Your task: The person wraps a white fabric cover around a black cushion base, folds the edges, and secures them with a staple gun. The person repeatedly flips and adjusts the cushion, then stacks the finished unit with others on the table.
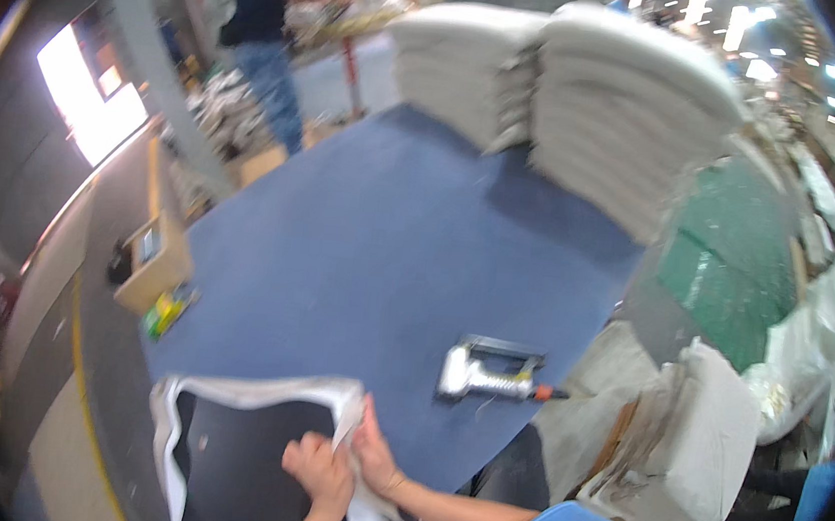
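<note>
The dark panel (247,460), perhaps lengthwise toward me, spreads left of my inward-slanting left grip (321,474) and right grip (377,459), both pinching pale cloth (348,416).

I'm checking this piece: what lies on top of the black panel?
Pale fabric borders the black panel, which carries a small pale speck. The left hand reaches over the panel's right side; whatever that hand and the fabric cover can't be seen.

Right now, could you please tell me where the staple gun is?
In the head view, the silver staple gun lies on the blue tabletop near its right edge, beyond and to the right of the person's right hand.
</note>
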{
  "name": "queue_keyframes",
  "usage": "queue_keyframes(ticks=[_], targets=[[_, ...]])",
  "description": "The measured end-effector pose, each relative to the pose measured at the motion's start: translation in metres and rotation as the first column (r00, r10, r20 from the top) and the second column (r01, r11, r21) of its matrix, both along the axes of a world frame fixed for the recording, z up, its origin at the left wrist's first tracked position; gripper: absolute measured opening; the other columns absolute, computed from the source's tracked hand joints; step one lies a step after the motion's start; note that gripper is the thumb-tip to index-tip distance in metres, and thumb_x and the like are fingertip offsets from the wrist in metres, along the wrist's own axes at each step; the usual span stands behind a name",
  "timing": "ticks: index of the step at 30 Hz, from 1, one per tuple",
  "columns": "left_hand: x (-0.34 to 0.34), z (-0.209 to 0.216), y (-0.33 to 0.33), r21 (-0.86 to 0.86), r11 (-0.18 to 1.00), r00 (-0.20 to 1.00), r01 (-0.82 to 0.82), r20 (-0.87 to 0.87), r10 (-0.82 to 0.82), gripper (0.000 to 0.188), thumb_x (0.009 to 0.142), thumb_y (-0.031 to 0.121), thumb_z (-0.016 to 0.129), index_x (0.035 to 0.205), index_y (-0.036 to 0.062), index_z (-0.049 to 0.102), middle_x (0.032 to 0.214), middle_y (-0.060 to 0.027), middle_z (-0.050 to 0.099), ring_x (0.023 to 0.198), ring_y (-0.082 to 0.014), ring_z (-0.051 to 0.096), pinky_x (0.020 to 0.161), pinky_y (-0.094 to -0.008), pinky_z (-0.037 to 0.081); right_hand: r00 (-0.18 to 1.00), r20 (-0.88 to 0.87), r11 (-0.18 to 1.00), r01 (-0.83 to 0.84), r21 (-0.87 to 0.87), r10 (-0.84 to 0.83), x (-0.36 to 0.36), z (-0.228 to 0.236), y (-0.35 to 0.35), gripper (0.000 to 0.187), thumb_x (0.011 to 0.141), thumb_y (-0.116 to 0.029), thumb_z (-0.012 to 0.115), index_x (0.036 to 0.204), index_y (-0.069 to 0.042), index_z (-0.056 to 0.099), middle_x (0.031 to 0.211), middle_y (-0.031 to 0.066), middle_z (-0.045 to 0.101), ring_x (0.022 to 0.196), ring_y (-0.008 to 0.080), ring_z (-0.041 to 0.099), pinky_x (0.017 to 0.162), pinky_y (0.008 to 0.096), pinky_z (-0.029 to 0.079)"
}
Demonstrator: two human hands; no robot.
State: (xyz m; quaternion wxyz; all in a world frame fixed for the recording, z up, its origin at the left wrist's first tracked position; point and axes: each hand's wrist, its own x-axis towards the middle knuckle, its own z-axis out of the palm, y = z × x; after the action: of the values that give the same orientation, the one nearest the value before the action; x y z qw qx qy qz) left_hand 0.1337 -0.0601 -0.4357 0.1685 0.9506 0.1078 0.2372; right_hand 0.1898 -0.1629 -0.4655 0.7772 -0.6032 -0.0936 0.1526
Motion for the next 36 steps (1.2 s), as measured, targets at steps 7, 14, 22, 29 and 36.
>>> queue_keyframes(ticks=[7, 14, 22, 29, 36], targets=[[0.005, 0.015, -0.002, -0.038, 0.999, 0.998, -0.039, -0.047, 0.038, 0.021, 0.092, 0.022, 0.069, 0.075, 0.0104, 0.069, 0.090, -0.0022, 0.058, 0.094, -0.0286, 0.049, 0.091, -0.0470, 0.033, 0.988, 0.103, 0.924, 0.146, -0.354, -0.117, 0.004, 0.015, -0.027, 0.052, 0.091, -0.024, 0.078, 0.132, 0.004, 0.061, 0.130, 0.0161, 0.061, 0.109, 0.0208, 0.064, 0.085, 0.0355, 0.056], [0.000, 0.009, -0.004, -0.034, 0.998, 0.994, -0.046, -0.102, 0.042, 0.020, 0.092, 0.023, 0.070, 0.077, 0.0097, 0.070, 0.091, -0.0029, 0.056, 0.094, -0.0280, 0.046, 0.092, -0.0461, 0.031, 0.999, -0.034, 0.910, -0.016, -0.415, 0.002, 0.047, 0.058, 0.005, 0.018, 0.094, -0.019, 0.075, 0.097, -0.001, 0.073, 0.088, 0.0046, 0.071, 0.075, 0.0129, 0.064, 0.069, 0.0311, 0.053], [0.000, 0.011, -0.006, -0.077, 0.993, 0.993, -0.092, -0.083, 0.086, 0.029, 0.096, 0.024, 0.068, 0.072, 0.0078, 0.063, 0.092, -0.0034, 0.056, 0.094, -0.0271, 0.044, 0.093, -0.0450, 0.030, 0.999, -0.030, 0.996, 0.041, 0.086, -0.038, 0.040, 0.064, 0.003, 0.039, 0.109, -0.036, 0.054, 0.107, -0.002, 0.073, 0.092, 0.0039, 0.071, 0.089, 0.0135, 0.066, 0.079, 0.0327, 0.053], [0.007, 0.013, -0.011, -0.075, 0.996, 0.994, -0.043, -0.104, 0.036, 0.034, 0.099, 0.024, 0.066, 0.070, 0.0066, 0.061, 0.090, -0.0038, 0.054, 0.093, -0.0265, 0.044, 0.091, -0.0441, 0.031, 0.917, -0.291, 0.842, 0.374, 0.389, -0.273, 0.133, 0.004, -0.011, 0.073, 0.108, -0.064, 0.041, 0.151, -0.005, 0.044, 0.132, 0.0124, 0.059, 0.127, 0.0233, 0.056, 0.106, 0.0386, 0.044], [0.004, 0.011, -0.007, -0.076, 0.995, 0.994, -0.061, -0.095, 0.054, 0.027, 0.094, 0.016, 0.069, 0.071, 0.0060, 0.060, 0.090, -0.0040, 0.054, 0.091, -0.0266, 0.045, 0.089, -0.0435, 0.032, 0.915, -0.382, 0.789, 0.329, 0.519, -0.130, 0.101, -0.007, 0.033, 0.084, 0.107, -0.070, 0.031, 0.159, -0.006, 0.031, 0.143, 0.0161, 0.053, 0.140, 0.0276, 0.047, 0.119, 0.0433, 0.034]])
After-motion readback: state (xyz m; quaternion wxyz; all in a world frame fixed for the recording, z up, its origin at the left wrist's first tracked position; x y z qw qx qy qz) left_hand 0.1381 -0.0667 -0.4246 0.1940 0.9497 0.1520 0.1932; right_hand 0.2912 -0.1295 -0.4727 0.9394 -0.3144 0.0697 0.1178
